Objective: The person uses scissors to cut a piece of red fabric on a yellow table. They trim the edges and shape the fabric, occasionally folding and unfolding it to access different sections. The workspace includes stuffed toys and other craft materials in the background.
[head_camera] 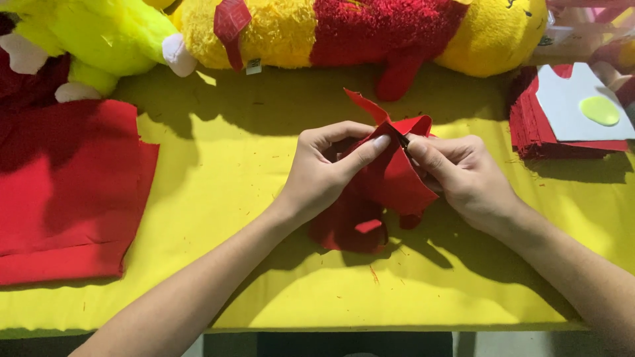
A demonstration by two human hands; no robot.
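My left hand (327, 168) and my right hand (460, 175) meet over the middle of a yellow table (264, 185). Both pinch a piece of red fabric (390, 175) that bunches and folds between them. A small dark tool tip shows at my right fingertips, too small to tell what it is. More red fabric scraps (347, 228) lie on the table under my hands.
A folded sheet of red fabric (66, 192) lies at the left. A stack of red pieces (536, 129) with a white card and a pale yellow disc on top sits at the right. Yellow and red plush toys (344, 30) line the far edge.
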